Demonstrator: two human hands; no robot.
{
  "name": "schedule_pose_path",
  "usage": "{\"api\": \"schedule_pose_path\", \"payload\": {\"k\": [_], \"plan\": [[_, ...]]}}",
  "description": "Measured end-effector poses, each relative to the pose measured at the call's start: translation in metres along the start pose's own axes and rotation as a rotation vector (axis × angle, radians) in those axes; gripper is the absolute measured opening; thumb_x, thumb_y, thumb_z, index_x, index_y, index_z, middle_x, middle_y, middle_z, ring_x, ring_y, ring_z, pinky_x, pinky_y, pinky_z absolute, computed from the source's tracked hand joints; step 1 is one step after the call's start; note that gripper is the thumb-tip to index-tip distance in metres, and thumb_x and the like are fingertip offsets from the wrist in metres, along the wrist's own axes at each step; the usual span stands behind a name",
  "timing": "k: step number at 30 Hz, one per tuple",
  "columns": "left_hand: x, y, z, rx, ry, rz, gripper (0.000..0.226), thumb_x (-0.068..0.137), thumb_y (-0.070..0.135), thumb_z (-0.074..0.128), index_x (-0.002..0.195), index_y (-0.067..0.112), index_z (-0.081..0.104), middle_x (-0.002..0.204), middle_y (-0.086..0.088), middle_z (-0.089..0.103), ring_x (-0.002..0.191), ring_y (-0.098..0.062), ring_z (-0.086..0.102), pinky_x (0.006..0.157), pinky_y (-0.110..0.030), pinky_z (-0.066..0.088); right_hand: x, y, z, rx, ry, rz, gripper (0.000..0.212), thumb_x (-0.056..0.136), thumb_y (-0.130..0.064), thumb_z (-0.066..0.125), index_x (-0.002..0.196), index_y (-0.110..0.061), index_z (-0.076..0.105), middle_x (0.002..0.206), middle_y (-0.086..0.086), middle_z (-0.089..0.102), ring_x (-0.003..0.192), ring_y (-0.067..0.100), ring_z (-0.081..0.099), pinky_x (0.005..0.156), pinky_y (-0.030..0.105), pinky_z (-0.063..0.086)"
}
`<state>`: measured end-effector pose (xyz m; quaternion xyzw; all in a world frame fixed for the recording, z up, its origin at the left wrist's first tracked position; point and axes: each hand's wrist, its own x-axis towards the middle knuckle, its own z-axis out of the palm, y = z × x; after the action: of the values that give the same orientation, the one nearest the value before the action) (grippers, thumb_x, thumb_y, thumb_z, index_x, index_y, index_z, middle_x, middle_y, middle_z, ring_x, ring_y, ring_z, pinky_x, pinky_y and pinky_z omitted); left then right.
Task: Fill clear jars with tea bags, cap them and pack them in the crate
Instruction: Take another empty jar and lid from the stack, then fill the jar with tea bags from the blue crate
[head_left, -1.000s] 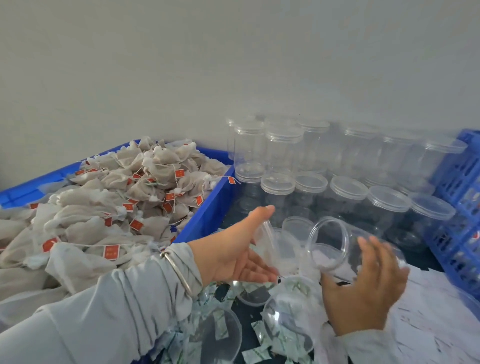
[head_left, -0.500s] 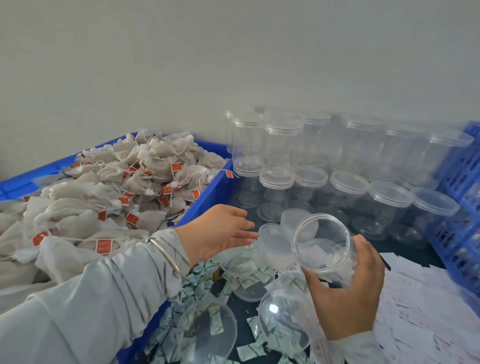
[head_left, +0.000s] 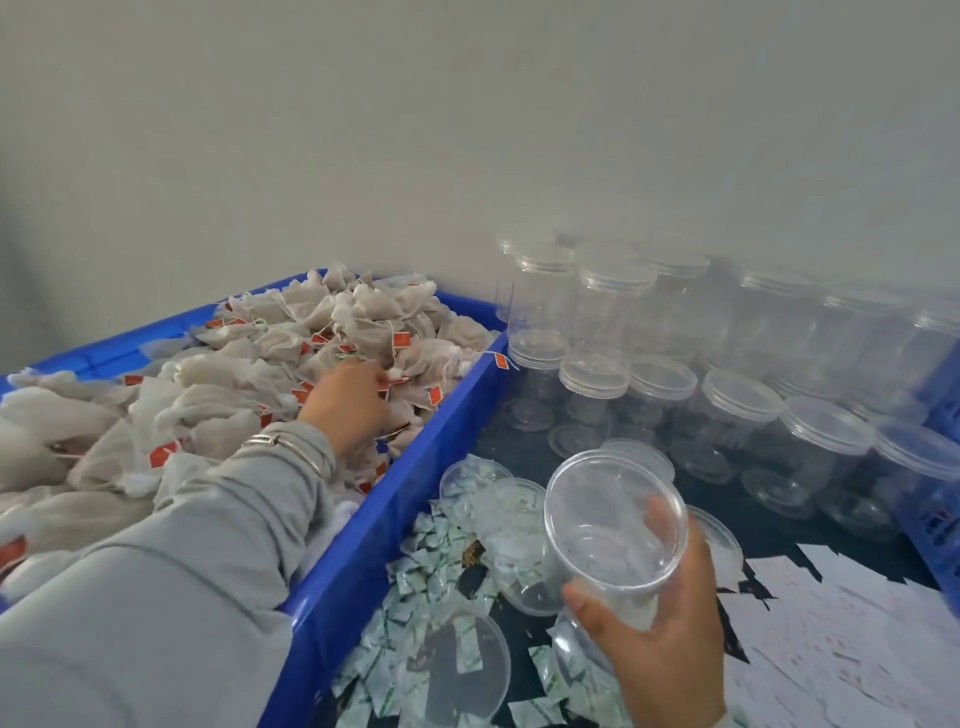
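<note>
My right hand (head_left: 660, 639) has its grip clamped around an empty clear plastic jar (head_left: 615, 525) with no lid, thumb on the near side and fingers wrapped behind; the jar is held above the surface, tilted with its open mouth toward me. My left hand (head_left: 345, 402), in a grey sleeve (head_left: 171, 561) with a silver bangle (head_left: 285, 447) at the wrist, reaches into the blue plastic bin (head_left: 363, 540) and rests among the heap of white mesh tea bags with red tags (head_left: 249, 374); whether that grip has anything pinched I cannot tell, as the fingers are buried in the bags. Beneath the jar lie loose clear round lids (head_left: 457, 670) over scattered green-and-white paper sachets (head_left: 431, 551) on the dark surface (head_left: 748, 535). Beyond stand rows of capped clear jars (head_left: 737, 410), some stacked, against the grey wall (head_left: 467, 130), and white paper slips (head_left: 841, 639) lie at the right
</note>
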<state>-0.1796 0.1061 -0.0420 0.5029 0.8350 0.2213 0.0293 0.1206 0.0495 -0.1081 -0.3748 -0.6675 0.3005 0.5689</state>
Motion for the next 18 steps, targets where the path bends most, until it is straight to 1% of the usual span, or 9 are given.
{"api": "schedule_pose_path", "payload": {"k": [2, 4, 5, 7, 9, 11, 13, 16, 18], "plan": [[0.001, -0.014, 0.003, 0.223, -0.174, -0.056, 0.026, 0.088, 0.011, 0.05, 0.111, 0.006, 0.061, 0.108, -0.011, 0.063, 0.09, -0.026, 0.058, 0.075, -0.032, 0.046, -0.005, -0.004, 0.009, 0.133, -0.015, 0.069, 0.088, 0.045, -0.049, 0.083, 0.123, -0.057, 0.044, 0.124, -0.029, 0.052, 0.117, -0.008, 0.05, 0.082, 0.017, 0.046], [0.003, -0.019, 0.009, 0.357, -0.344, -0.067, 0.032, 0.087, 0.011, 0.056, 0.118, 0.004, 0.058, 0.115, -0.012, 0.062, 0.101, -0.027, 0.059, 0.084, -0.033, 0.049, -0.008, -0.003, 0.017, 0.33, -0.03, 0.173, 0.086, 0.047, -0.034, 0.093, 0.116, -0.059, 0.049, 0.122, -0.028, 0.056, 0.114, -0.008, 0.052, 0.076, 0.015, 0.052], [0.005, -0.021, 0.013, 0.392, -0.388, -0.069, 0.038, 0.085, 0.012, 0.06, 0.122, 0.004, 0.056, 0.122, -0.012, 0.06, 0.109, -0.027, 0.058, 0.09, -0.033, 0.048, -0.009, -0.002, 0.02, 0.419, -0.054, 0.233, 0.086, 0.048, -0.025, 0.093, 0.114, -0.058, 0.05, 0.122, -0.026, 0.057, 0.114, -0.005, 0.054, 0.081, 0.021, 0.053], [0.008, -0.022, 0.018, 0.418, -0.426, -0.084, 0.039, 0.085, 0.015, 0.062, 0.122, 0.004, 0.056, 0.126, -0.012, 0.059, 0.114, -0.028, 0.057, 0.094, -0.034, 0.047, -0.011, 0.001, 0.026, 0.497, -0.129, 0.321, 0.083, 0.051, -0.023, 0.089, 0.118, -0.052, 0.049, 0.121, -0.022, 0.06, 0.112, 0.001, 0.057, 0.095, 0.038, 0.047], [0.008, -0.019, 0.017, 0.442, -0.473, -0.098, 0.029, 0.087, 0.02, 0.06, 0.112, 0.005, 0.062, 0.121, -0.011, 0.063, 0.108, -0.027, 0.06, 0.093, -0.033, 0.048, -0.013, 0.003, 0.031, 0.484, -0.179, 0.358, 0.083, 0.051, -0.022, 0.084, 0.123, -0.044, 0.047, 0.119, -0.02, 0.062, 0.109, 0.003, 0.06, 0.097, 0.041, 0.045], [0.007, -0.017, 0.015, 0.436, -0.473, -0.108, 0.028, 0.086, 0.021, 0.062, 0.108, 0.004, 0.063, 0.113, -0.01, 0.065, 0.101, -0.025, 0.061, 0.085, -0.029, 0.048, -0.017, 0.007, 0.036, 0.471, -0.177, 0.363, 0.081, 0.052, -0.015, 0.076, 0.125, -0.037, 0.049, 0.117, -0.018, 0.063, 0.108, 0.003, 0.06, 0.089, 0.03, 0.05], [0.003, -0.013, 0.011, 0.416, -0.455, -0.116, 0.032, 0.082, 0.024, 0.065, 0.107, 0.003, 0.063, 0.097, -0.007, 0.065, 0.084, -0.021, 0.059, 0.075, -0.028, 0.045, -0.02, 0.009, 0.036, 0.448, -0.179, 0.358, 0.079, 0.051, -0.012, 0.075, 0.123, -0.033, 0.05, 0.116, -0.016, 0.063, 0.108, 0.001, 0.059, 0.076, 0.017, 0.052], [-0.001, -0.011, 0.007, 0.315, -0.368, -0.11, 0.031, 0.076, 0.039, 0.065, 0.079, 0.009, 0.06, 0.079, -0.004, 0.061, 0.069, -0.018, 0.054, 0.068, -0.028, 0.045, -0.025, 0.012, 0.033, 0.382, -0.222, 0.324, 0.079, 0.049, -0.012, 0.078, 0.12, -0.034, 0.051, 0.115, -0.022, 0.062, 0.107, -0.005, 0.057, 0.072, 0.01, 0.05], [-0.005, -0.005, 0.0, 0.219, -0.275, -0.077, 0.034, 0.077, 0.041, 0.065, 0.071, 0.01, 0.054, 0.071, -0.002, 0.057, 0.065, -0.015, 0.051, 0.062, -0.026, 0.042, -0.028, 0.01, 0.031, 0.326, -0.278, 0.297, 0.085, 0.047, -0.014, 0.082, 0.121, -0.039, 0.049, 0.116, -0.03, 0.059, 0.106, -0.012, 0.056, 0.073, 0.006, 0.048]]}}
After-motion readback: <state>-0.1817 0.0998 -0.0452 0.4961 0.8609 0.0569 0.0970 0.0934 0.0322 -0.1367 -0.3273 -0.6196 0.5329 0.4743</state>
